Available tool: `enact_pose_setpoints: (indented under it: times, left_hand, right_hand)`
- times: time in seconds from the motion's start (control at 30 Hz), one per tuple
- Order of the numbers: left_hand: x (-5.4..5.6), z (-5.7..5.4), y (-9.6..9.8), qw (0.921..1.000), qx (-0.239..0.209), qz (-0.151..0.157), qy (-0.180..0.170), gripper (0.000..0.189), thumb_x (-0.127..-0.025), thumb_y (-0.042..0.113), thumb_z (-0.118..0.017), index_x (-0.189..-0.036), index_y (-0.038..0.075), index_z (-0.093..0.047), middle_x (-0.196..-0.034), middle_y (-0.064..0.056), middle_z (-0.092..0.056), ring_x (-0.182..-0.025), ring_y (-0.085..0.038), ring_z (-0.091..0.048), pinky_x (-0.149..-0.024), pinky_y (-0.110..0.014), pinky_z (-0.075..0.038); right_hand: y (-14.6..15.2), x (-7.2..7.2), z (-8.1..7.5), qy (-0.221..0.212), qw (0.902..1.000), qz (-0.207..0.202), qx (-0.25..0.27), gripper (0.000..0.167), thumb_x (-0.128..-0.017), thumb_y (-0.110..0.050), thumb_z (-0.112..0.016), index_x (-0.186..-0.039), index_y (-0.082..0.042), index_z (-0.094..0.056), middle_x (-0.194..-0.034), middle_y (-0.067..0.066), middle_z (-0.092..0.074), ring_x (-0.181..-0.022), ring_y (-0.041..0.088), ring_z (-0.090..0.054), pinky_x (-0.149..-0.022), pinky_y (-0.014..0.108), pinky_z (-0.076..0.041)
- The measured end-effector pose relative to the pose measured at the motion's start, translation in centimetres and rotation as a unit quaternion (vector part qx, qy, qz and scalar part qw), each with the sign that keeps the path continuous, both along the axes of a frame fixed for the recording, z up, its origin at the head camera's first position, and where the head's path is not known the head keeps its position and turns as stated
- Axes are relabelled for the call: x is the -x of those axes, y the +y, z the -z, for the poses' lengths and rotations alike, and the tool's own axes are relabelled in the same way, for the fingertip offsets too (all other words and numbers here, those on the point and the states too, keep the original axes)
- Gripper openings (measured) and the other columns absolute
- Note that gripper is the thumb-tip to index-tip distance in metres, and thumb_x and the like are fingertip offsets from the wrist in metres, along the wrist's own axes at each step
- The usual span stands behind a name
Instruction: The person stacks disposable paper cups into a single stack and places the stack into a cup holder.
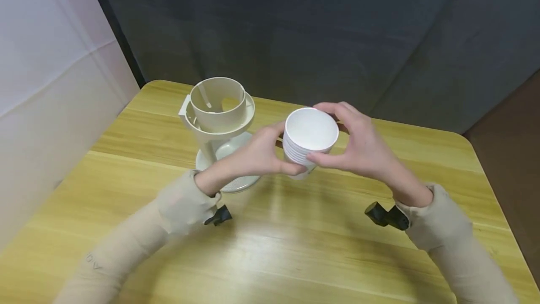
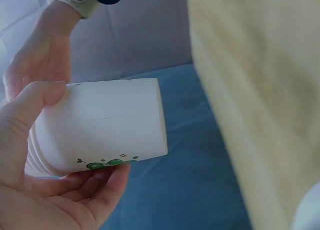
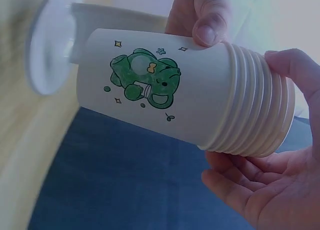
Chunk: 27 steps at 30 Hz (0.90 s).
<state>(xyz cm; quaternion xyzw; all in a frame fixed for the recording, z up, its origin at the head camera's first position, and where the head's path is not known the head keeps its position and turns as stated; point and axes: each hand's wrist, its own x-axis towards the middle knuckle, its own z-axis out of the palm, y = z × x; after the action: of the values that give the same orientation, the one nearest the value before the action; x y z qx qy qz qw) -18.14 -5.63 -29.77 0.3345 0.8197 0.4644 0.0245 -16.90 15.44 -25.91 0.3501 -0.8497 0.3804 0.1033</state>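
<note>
A stack of white paper cups (image 1: 312, 130) is held in the air over the table, mouths facing up toward the head camera. My left hand (image 1: 270, 151) grips its left side, thumb in front and fingers behind. On the other side my right hand (image 1: 358, 142) holds the stacked rims between thumb and fingers. The right wrist view shows a green cartoon bear (image 3: 147, 78) printed on the outer cup and several nested rims (image 3: 255, 100). Left of the stack stands a cream plastic stand (image 1: 217, 121) with a ring-shaped top holder and a round base, partly hidden by the left forearm.
The wooden table (image 1: 270, 257) lies beneath both arms. A dark curtain (image 1: 295, 36) hangs behind its far edge, and a pale sheet (image 1: 50, 60) covers the left side. Small black devices sit at the left wrist (image 1: 219, 216) and the right wrist (image 1: 386, 216).
</note>
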Motion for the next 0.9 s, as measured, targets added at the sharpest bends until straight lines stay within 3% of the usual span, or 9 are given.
enact_pose_setpoints:
  times: [0.23, 0.37, 0.5, 0.7, 0.9]
  left_hand:
    - [0.8, -4.5, -1.2, 0.9992, 0.015, -0.038, -0.001, 0.066, -0.065, 0.014, -0.083, -0.121, -0.002, -0.053, -0.109, -0.010, -0.063, -0.096, -0.021, -0.061, -0.083, -0.029, -0.052]
    - [1.4, -6.5, -1.9, 0.9983, 0.014, -0.048, -0.030, 0.064, -0.067, 0.013, -0.082, -0.122, 0.000, -0.052, -0.110, -0.008, -0.061, -0.097, -0.020, -0.059, -0.086, -0.028, -0.051]
    - [2.0, -7.8, -2.8, 0.9972, 0.013, -0.056, -0.048, 0.063, -0.069, 0.014, -0.081, -0.123, 0.002, -0.052, -0.111, -0.007, -0.061, -0.097, -0.018, -0.059, -0.088, -0.030, -0.049]
    - [2.6, -9.6, -4.2, 0.9953, 0.025, -0.086, -0.036, 0.063, -0.070, 0.016, -0.080, -0.124, 0.003, -0.052, -0.112, -0.008, -0.060, -0.096, -0.019, -0.057, -0.085, -0.032, -0.048]
    - [2.6, -11.4, -5.9, 0.9943, 0.004, -0.104, -0.023, 0.059, -0.072, 0.015, -0.079, -0.123, 0.003, -0.052, -0.112, -0.009, -0.059, -0.097, -0.019, -0.057, -0.085, -0.028, -0.050]
  right_hand:
    - [-1.2, 1.3, -3.6, 0.013, 0.9992, -0.012, 0.037, 0.065, -0.064, -0.007, -0.083, -0.122, 0.003, -0.054, -0.113, 0.008, -0.057, -0.095, 0.013, -0.056, -0.081, 0.019, -0.051]
    - [-2.1, 2.1, -5.3, -0.002, 0.9988, -0.013, 0.047, 0.063, -0.068, -0.006, -0.081, -0.124, 0.004, -0.053, -0.116, 0.008, -0.056, -0.094, 0.012, -0.055, -0.081, 0.020, -0.050]
    - [-3.0, 3.0, -6.6, -0.015, 0.9980, -0.015, 0.060, 0.061, -0.071, -0.006, -0.079, -0.125, 0.003, -0.052, -0.116, 0.008, -0.056, -0.094, 0.012, -0.055, -0.083, 0.023, -0.049]
    - [-4.6, 4.1, -8.1, -0.008, 0.9965, -0.032, 0.077, 0.061, -0.073, -0.008, -0.076, -0.127, 0.003, -0.050, -0.116, 0.009, -0.057, -0.097, 0.014, -0.056, -0.087, 0.028, -0.050]
    - [-6.4, 5.0, -9.5, -0.003, 0.9936, -0.052, 0.100, 0.063, -0.074, -0.009, -0.074, -0.130, 0.002, -0.047, -0.116, 0.008, -0.056, -0.098, 0.014, -0.056, -0.089, 0.028, -0.049]
